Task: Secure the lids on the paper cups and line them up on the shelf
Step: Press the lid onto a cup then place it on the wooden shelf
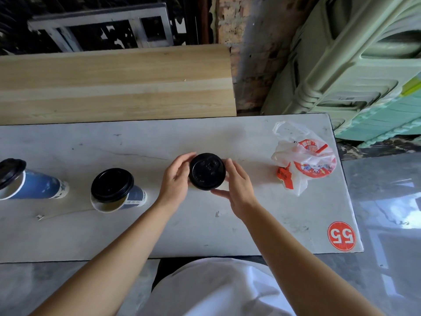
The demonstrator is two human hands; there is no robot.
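Lidded cup [206, 171], desk [136, 144] centre: upright, long axis vertical, lid up toward camera; left hand [176, 176] and right hand [239, 185] grip it, fingers [186, 158] curled round the rim

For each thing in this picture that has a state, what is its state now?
Far-left cup: lid askew, rim exposed.
Second cup: lid askew, rim exposed.
Centre lid: level, gripped at both sides.
Left hand: grips centre lid.
Right hand: grips centre lid.
Plastic bag: untied, handles loose.
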